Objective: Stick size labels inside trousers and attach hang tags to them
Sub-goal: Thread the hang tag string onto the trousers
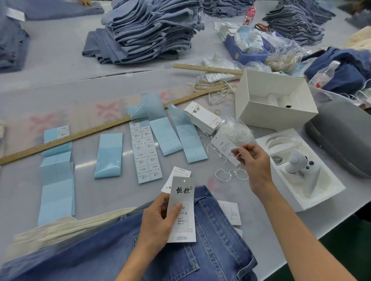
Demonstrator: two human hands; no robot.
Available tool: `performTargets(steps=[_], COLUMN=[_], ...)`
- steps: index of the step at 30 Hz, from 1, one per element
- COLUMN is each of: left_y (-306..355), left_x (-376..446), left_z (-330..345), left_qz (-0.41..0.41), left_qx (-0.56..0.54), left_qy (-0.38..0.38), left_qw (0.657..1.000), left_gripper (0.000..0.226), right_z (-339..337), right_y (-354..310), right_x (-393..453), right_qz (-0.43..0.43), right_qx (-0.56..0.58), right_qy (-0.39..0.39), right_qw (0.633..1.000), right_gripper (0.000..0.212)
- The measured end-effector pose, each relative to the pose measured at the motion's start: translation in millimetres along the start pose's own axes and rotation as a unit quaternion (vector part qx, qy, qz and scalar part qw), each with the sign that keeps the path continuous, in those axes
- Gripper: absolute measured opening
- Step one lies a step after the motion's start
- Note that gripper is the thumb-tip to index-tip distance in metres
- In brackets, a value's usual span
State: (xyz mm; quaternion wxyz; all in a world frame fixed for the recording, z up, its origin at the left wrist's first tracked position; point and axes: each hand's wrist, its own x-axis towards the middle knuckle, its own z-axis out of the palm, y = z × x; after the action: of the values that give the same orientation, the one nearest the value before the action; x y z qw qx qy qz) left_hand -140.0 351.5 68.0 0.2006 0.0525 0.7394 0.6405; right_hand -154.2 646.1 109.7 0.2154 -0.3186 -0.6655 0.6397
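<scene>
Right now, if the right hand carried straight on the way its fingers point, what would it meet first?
The right hand points up-left, pinching a white string. It would probably first meet the hang tag lying just beyond its fingertips; depth is unclear.

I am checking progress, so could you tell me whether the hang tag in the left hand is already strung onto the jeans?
No, the left hand holds the hang tag loose above the jeans, its hole empty.

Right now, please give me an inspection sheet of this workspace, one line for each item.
Surface: grey table, much covered.
Job's things: jeans in front; label sheet; hang tag stack.
Clutter: blue backing strips, rulers, white box, denim piles.
Grippers: left hand holds a hang tag; right hand pinches a white string.
Cables: nothing seen.
Surroundings: another person's hand at the far edge.
</scene>
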Motion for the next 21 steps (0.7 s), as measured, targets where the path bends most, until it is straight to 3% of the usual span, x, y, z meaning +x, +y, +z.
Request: performTargets(steps=[2, 6, 10, 13, 16, 18, 21], left_y=[4, 10, 6, 6, 9, 10, 15], left_x=[-1, -6, -6, -6, -6, -4, -2], left_z=[1, 1, -7, -15, -18, -19, -20], left_qz=[-0.005, -0.008, -0.029, -0.05, -0.051, -0.045, -0.042], left_qx=[-0.026, -0.042, -0.094, -0.165, -0.165, -0.134, -0.108], left_qy=[0.002, 0.005, 0.034, 0.023, -0.017, -0.017, -0.004], left_qw=[1.0, 0.999, 0.995, 0.985, 0.985, 0.99, 0.993], left_gripper=[0.005, 0.027, 0.032, 0.039, 0.064, 0.058, 0.03], right_z=[6, 29, 57, 72, 75, 74, 73], right_y=[-17, -30, -15, 3, 12, 14, 13], right_x=[-16, -64, -113, -138, -152, -156, -157], right_qz=[-0.003, -0.011, 0.011, 0.028, -0.001, -0.037, -0.078], right_qx=[0.057, 0.091, -0.008, -0.095, -0.146, -0.177, -0.201], right_qy=[-0.02, -0.118, -0.208, -0.206, -0.179, -0.172, -0.171], right_qw=[0.998, 0.989, 0.978, 0.974, 0.973, 0.968, 0.962], right_gripper=[0.005, 0.012, 0.013, 0.019, 0.018, 0.018, 0.02])
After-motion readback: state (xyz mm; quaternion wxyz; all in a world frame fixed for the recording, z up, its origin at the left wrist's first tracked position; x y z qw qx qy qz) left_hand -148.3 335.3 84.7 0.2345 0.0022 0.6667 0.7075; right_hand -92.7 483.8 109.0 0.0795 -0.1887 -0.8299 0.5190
